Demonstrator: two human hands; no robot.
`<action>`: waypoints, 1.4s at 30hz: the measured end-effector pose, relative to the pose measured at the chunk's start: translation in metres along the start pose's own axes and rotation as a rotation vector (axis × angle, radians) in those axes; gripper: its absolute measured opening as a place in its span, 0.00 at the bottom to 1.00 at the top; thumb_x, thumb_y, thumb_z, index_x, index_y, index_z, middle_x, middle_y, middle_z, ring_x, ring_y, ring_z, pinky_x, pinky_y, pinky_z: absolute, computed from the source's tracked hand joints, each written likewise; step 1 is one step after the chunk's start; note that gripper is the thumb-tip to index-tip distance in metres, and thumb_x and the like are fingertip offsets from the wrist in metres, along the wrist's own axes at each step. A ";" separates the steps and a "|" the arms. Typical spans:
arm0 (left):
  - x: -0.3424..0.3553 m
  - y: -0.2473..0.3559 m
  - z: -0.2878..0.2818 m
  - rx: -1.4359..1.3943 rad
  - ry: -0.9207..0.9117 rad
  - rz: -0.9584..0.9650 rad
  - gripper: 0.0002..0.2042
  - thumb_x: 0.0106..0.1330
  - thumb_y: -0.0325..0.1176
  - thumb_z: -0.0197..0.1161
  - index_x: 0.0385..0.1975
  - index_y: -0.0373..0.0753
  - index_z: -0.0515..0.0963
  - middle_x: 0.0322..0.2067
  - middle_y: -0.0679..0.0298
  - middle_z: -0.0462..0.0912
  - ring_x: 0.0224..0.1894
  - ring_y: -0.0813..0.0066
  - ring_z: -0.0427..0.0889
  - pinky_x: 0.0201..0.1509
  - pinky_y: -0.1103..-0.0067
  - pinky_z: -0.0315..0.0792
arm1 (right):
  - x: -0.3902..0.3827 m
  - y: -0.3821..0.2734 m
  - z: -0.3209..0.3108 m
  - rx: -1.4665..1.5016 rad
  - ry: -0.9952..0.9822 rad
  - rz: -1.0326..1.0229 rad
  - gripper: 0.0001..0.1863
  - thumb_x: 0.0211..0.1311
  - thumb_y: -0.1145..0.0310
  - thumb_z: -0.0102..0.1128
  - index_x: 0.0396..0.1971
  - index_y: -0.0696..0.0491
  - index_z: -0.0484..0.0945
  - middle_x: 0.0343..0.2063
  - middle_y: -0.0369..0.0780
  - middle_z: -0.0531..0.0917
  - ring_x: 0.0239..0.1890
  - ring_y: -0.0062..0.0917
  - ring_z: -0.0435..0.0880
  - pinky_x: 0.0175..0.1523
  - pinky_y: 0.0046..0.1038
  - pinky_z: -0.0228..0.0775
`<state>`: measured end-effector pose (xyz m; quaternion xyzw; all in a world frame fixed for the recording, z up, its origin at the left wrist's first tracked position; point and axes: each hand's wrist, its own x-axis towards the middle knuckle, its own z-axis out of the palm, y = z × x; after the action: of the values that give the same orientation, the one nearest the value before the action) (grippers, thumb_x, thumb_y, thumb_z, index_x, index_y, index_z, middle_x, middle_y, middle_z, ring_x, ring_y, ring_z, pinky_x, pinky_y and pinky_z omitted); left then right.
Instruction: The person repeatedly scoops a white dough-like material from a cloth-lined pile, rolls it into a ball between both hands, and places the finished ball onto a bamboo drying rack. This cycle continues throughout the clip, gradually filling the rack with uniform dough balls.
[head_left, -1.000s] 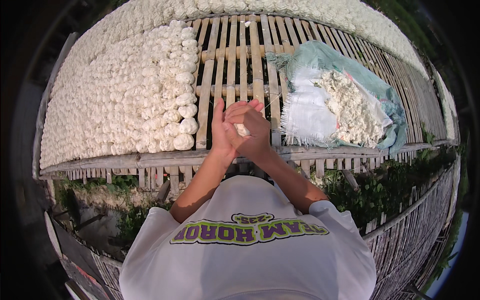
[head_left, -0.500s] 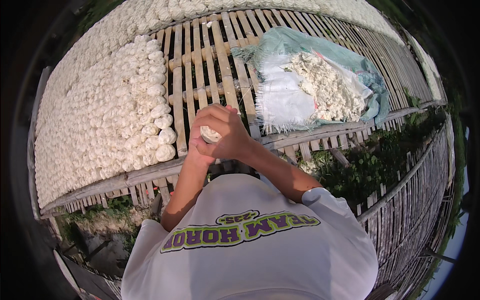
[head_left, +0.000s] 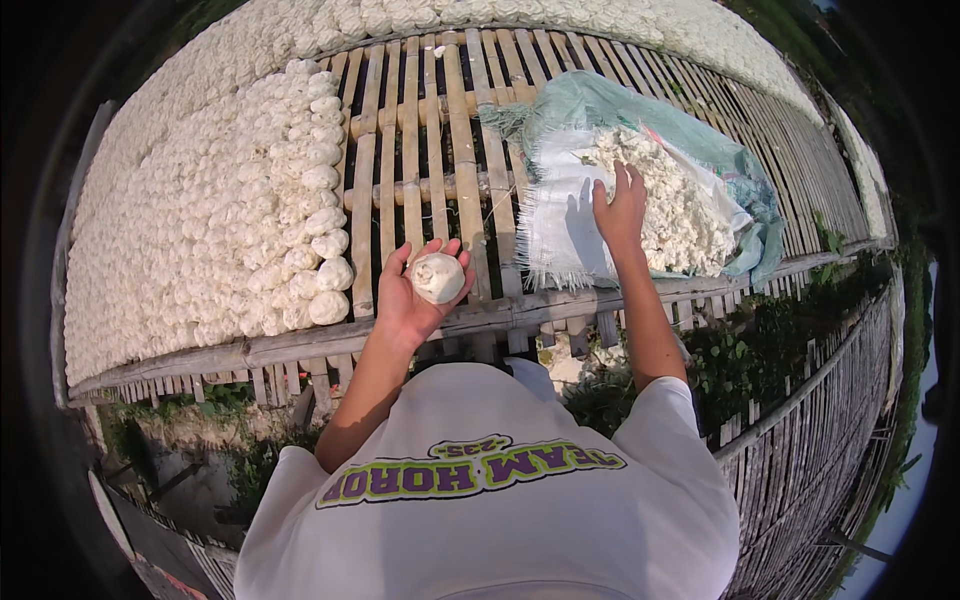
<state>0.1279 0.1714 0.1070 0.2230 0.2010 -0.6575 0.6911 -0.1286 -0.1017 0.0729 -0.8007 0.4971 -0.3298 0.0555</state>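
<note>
My left hand is palm up with its fingers curled round a smooth, off-white ball of dough-like stuff. My right hand reaches over the near left side of a heap of crumbly white mash, fingers apart and nothing seen in them. Whether its fingertips touch the mash I cannot tell. Under the heap lies an opened woven sack, with a white flap and a green-blue mesh part. Packed rows of similar white balls cover the rack to the left of my hands.
The rack is made of bamboo slats with gaps between them. A thick bamboo pole runs along its near edge. More white balls line the far side. Another slatted rack stands at the lower right, with green plants beside it.
My two hands were cupped together round the ball. Now my right hand has left it and moved right, over the mash. My left hand has turned palm up, keeping the ball.
</note>
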 end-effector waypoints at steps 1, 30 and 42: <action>-0.004 0.003 0.001 -0.040 -0.081 -0.036 0.16 0.79 0.44 0.53 0.51 0.38 0.80 0.52 0.53 0.87 0.57 0.52 0.84 0.66 0.51 0.77 | 0.009 0.050 -0.001 -0.290 0.003 0.086 0.29 0.68 0.61 0.64 0.66 0.58 0.77 0.65 0.59 0.73 0.67 0.58 0.71 0.68 0.52 0.67; 0.019 -0.002 0.014 0.119 -0.025 0.198 0.18 0.82 0.46 0.50 0.53 0.38 0.76 0.50 0.51 0.83 0.56 0.53 0.84 0.63 0.59 0.81 | 0.012 0.164 -0.055 0.198 -0.120 0.465 0.29 0.58 0.61 0.82 0.54 0.64 0.83 0.36 0.43 0.89 0.39 0.27 0.88 0.44 0.29 0.78; 0.050 -0.060 0.033 0.569 -0.181 0.151 0.26 0.75 0.57 0.63 0.57 0.43 0.69 0.51 0.58 0.80 0.54 0.63 0.85 0.62 0.59 0.81 | -0.066 -0.144 -0.069 0.603 -0.494 -0.139 0.25 0.66 0.70 0.69 0.63 0.55 0.80 0.59 0.49 0.84 0.60 0.45 0.84 0.62 0.36 0.78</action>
<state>0.0698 0.1092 0.1028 0.3623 -0.0710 -0.6516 0.6627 -0.0785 0.0419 0.1551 -0.8354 0.2942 -0.2615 0.3836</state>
